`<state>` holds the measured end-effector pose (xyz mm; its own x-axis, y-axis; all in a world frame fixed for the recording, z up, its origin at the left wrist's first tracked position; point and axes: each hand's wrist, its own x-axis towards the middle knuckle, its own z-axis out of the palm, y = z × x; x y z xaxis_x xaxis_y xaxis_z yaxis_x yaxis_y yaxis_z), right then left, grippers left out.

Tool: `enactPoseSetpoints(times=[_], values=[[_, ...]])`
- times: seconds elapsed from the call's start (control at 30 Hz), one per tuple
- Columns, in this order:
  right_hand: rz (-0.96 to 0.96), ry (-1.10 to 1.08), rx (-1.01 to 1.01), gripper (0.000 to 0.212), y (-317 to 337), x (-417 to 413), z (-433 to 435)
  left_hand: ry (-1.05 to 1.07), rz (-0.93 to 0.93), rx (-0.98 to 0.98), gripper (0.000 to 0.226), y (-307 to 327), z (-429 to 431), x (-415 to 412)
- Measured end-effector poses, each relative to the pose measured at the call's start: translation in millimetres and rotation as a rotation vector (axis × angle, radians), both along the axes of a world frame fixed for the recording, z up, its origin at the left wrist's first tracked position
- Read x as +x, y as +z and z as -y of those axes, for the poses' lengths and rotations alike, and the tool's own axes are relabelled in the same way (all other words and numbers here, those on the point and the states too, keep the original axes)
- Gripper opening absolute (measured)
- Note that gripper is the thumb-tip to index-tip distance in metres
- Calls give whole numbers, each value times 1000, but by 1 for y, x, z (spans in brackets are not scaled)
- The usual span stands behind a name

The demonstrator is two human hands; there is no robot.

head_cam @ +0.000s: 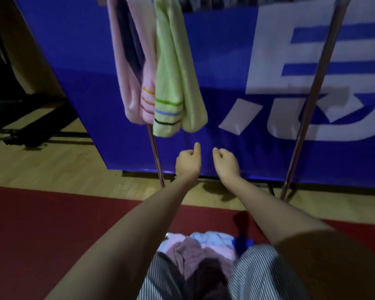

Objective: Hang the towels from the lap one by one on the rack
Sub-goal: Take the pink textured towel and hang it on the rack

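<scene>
Reaching forward with left hand (187, 161) and right hand (226, 162) curled into empty fists beneath the hung lime-green striped towel (171, 72), likely free for the lap's crumpled pink-and-mauve towel pile (193, 250).

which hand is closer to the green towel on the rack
Left. The left hand is just below the green towel; the right hand is also below it but farther off to the right.
</scene>
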<state>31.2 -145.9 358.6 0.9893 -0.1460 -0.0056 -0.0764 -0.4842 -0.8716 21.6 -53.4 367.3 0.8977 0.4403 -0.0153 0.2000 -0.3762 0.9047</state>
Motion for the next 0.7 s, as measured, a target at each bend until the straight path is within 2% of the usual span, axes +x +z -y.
enactPoseSetpoints(times=[0.13, 0.37, 0.5, 0.57, 0.7], values=[[-85, -38, -84, 50, -61, -6, 11, -27, -68, 35, 55, -56, 7, -3], [-194, 24, -146, 51, -172, -3, 15, -13, -251, 65, 55, -165, -1, 4], [-249, 104, -132, 50, -226, -4, 16, -28, -471, 56, 50, -240, -19, 7], [-356, 150, -154, 44, -247, -10, 18, -172, -606, 148, 42, -264, -24, 3], [-620, 280, -251, 37, -299, -14, 16, -680, -888, 406, 35, -314, -24, -17]])
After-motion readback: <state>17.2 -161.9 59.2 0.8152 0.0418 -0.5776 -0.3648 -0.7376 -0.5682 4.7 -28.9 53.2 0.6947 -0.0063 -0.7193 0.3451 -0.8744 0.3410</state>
